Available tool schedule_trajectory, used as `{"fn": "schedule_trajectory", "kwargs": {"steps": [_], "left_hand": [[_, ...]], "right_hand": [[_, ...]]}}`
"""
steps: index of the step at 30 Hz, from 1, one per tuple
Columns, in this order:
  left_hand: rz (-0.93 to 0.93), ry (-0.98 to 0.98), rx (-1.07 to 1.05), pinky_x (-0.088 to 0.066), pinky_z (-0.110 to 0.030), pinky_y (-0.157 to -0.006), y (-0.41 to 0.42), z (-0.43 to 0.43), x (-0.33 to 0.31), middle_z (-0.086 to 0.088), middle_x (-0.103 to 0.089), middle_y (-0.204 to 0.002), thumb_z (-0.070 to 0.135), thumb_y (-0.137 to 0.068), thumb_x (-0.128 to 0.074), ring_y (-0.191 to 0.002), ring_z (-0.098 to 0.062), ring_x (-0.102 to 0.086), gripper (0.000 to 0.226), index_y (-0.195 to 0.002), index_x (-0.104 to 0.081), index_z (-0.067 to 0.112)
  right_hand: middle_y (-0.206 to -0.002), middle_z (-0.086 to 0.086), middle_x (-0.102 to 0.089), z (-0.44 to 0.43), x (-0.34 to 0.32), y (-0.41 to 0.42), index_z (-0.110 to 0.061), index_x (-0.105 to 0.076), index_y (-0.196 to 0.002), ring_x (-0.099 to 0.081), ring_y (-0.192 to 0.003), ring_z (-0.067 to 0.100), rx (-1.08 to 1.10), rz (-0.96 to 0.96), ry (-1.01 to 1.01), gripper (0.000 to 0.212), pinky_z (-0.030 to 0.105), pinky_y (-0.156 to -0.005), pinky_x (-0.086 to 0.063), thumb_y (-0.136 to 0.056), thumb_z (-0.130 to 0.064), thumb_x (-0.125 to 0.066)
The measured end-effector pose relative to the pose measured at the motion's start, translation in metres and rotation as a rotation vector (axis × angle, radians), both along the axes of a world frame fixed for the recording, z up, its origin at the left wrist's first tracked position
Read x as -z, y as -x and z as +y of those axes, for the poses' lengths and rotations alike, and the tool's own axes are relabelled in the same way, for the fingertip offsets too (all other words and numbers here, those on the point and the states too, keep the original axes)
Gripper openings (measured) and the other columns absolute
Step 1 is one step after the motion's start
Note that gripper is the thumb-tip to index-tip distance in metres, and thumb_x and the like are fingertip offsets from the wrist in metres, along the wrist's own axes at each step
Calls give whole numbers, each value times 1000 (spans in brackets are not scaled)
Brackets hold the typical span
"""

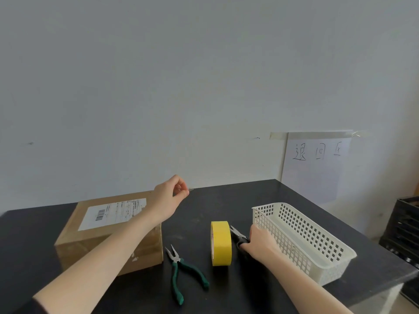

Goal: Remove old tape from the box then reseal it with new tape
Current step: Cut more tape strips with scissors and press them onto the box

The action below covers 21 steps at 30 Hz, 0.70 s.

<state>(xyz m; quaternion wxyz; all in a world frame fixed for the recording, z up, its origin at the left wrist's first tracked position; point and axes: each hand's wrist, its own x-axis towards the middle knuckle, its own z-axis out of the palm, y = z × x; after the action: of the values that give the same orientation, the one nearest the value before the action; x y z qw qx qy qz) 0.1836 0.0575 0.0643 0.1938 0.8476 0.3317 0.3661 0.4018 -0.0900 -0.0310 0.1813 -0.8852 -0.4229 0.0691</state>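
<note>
Left hand (pixel 173 192) is raised over the far right corner of the box (pixel 108 232), fingers curled in with thumb and forefinger pinched together; something thin and pale shows at the pinch, too small to say if it's a tape end. Right hand (pixel 260 244) rests on the table (pixel 260 196) between the yellow tape roll (pixel 221 243) and the white basket (pixel 301 236), closed around the dark handles of a small cutting tool (pixel 238 236), metal tips pointing away toward the far edge.

Box sits at left, sealed, shipping label (pixel 113 214) on top, glossy old tape over the near side face.

My read: old-tape removal is just starting. To do it well: bring the blades to a seam, cut shallow along the tape only, keep the tips off the label, then peel low and slow so the cardboard face doesn't tear. Left hand should pin the box down while cutting.

Clearances: pliers (pixel 181 268) lie just beside the box's near right corner, in the path of the right hand crossing over. Roll stands on edge and may roll if nudged. Basket overhangs near the right table edge. Open table behind the roll and pliers, up to the wall.
</note>
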Motion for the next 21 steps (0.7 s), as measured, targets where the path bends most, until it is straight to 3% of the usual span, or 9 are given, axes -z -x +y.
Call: {"fn": "schedule_trajectory", "kwargs": {"steps": [6,10,14,16,18,21], "left_hand": [[-18,32,26,-41,-14,-67,9,-3,1,10,-58,-89,22,-91,-60,-85,-5,-55,6,-89,-55,21],[-23,50,24,-39,-12,-65,16,-3,2,12,-57,-88,22,-92,-59,-84,-4,-55,6,-88,-54,23],[-26,51,10,-39,-12,-65,23,-1,3,10,-58,-89,22,-91,-59,-84,-4,-55,5,-90,-54,21],[-28,56,4,-39,-11,-66,27,-1,3,8,-59,-92,22,-91,-60,-85,-6,-55,5,-91,-55,21],[-33,53,5,-39,-11,-66,30,-1,4,7,-60,-93,22,-91,-60,-86,-6,-56,4,-91,-56,21],[-50,30,4,-39,-10,-67,36,-2,6,9,-61,-93,22,-91,-61,-87,-4,-57,4,-90,-57,21]], "right_hand": [[-96,4,-59,2,10,6,-15,-38,-97,-60,-89,24,11,-60,24,36,29,-65,-43,-85,-32,-67],[-104,5,-60,5,14,7,-16,-38,-99,-60,-98,23,11,-79,55,37,28,-68,-45,-86,-33,-67],[-116,8,-58,9,12,3,-11,-50,-115,-57,-110,25,-43,-122,195,44,31,-86,-48,-86,-41,-65],[-109,6,-58,11,7,2,-12,-54,-107,-60,-105,24,-59,-109,232,36,29,-78,-48,-85,-38,-65],[-100,5,-59,12,-4,0,-12,-54,-100,-62,-100,25,-37,-92,146,21,28,-69,-44,-88,-27,-61],[-96,6,-63,19,-33,3,-9,-57,-99,-62,-87,23,9,-57,-146,12,29,-66,-44,-91,-18,-53]]}}
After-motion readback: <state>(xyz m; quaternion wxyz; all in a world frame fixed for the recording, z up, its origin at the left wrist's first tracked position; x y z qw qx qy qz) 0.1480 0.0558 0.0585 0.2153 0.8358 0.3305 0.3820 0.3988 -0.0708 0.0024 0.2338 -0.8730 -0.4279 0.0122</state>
